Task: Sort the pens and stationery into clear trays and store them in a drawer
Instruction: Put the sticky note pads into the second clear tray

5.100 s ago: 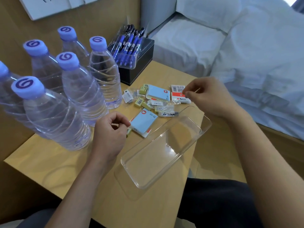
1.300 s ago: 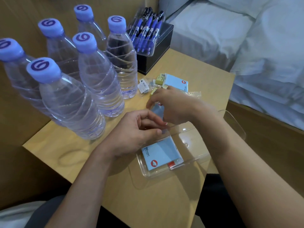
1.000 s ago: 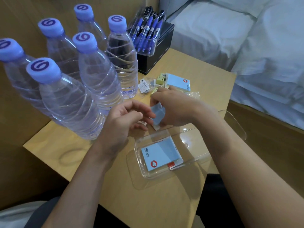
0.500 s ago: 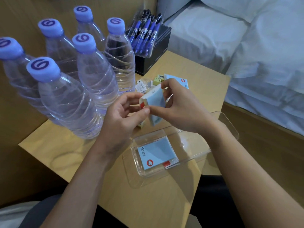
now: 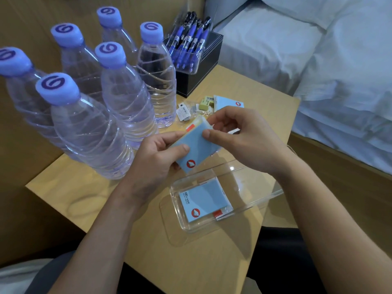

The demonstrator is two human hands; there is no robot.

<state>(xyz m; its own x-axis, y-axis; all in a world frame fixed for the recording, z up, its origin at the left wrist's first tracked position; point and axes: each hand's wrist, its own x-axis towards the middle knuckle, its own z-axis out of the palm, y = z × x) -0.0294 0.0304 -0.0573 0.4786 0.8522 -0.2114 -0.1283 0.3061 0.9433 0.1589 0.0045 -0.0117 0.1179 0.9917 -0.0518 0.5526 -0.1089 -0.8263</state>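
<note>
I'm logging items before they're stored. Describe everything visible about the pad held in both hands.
The held pad is a square light-blue block in clear wrap, with a round red logo near its lower corner and a red strip on its far edge. It is tilted, held off the table beside the clear tray. The left hand grips its left side; the right hand pinches its right edge.

Blue pad [image 5: 196, 148] tipped flatter, lowered toward tray [image 5: 263, 195].

Single head-worn view, close above the wooden table [image 5: 101, 187], facing forward and down, bed [image 5: 318, 66] behind
</note>
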